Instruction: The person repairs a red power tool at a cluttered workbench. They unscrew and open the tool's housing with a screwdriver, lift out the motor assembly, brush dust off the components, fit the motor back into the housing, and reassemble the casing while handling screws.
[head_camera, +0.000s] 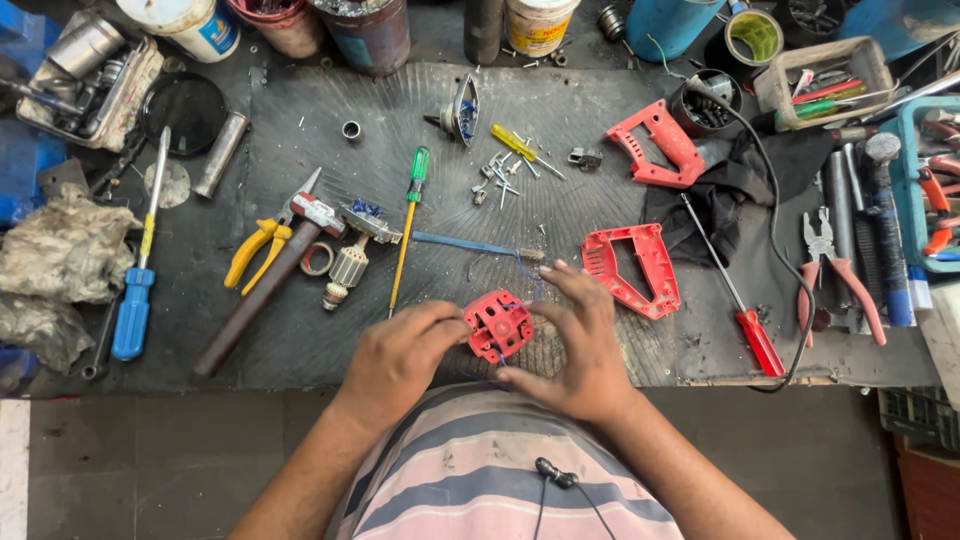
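Head view, one entry per item.

Red plastic part (498, 325): lower centre of the frame, at the near edge of the worktop (300, 110), gripped between both hands. Squarish, with screw holes and a moulded recess. A thin blue wire (470, 245) runs from centre frame toward it; whether it is attached cannot be told.

Left hand (400, 360): lower centre, fingers curled against the part's left edge, closed on it.

Right hand (585, 345): just right of the part, thumb under its lower corner, fingers spread over its upper right side; also clamped on it.

Red handle shell (632, 268): flat on the worktop, just right of the right hand. A second red shell (655, 143) lies upper right, beside a black cloth (725, 190).

Loose screws (497, 175): scattered at upper centre, near a yellow screwdriver (520, 148).

Green-handled screwdriver (408, 225): centre, pointing down toward the left hand.

Motor armature (348, 268): left of centre, next to a hammer (262, 290) and yellow pliers (250, 250).

Red-handled screwdriver (735, 300) and red pliers (835, 270): right side.

Handling note, as judgement: the part is small and light, so a firm two-sided pinch suits it. Keeping it low over the worktop should stop anything loose from dropping off the near edge. The wire looks thin, so turning the part gently would avoid tugging it.
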